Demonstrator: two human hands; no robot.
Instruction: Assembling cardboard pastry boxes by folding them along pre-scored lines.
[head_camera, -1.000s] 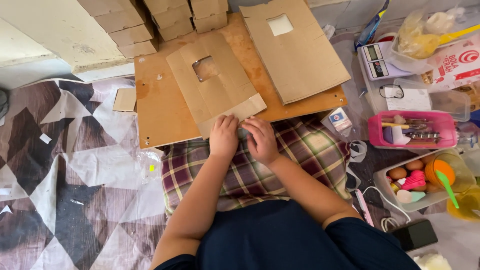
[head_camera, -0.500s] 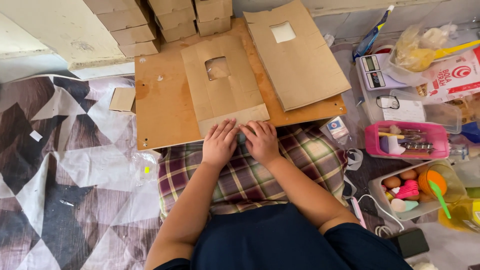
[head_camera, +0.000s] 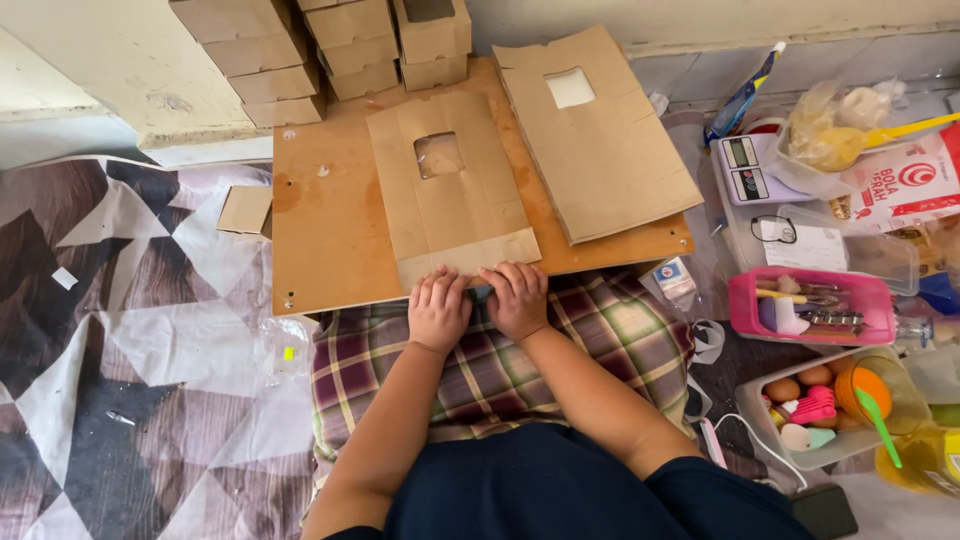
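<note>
Hands: left hand (head_camera: 438, 307), right hand (head_camera: 517, 297) flat (fingers extended) pressing cardboard sheet (head_camera: 450, 190) edge.

The person's body fills the lower middle of the frame, clothed in a plain dark navy garment that spans the bottom edge, without any visible print, buttons or seams. Both forearms are bare from the elbows up to the wrists, so no sleeve shows along either arm, and neither wrist carries a watch or band. The left hand (head_camera: 438, 308) and the right hand (head_camera: 518, 298), just above the centre of the frame, are bare as well, without gloves or rings, and the fingernails look short and unpainted.
</note>
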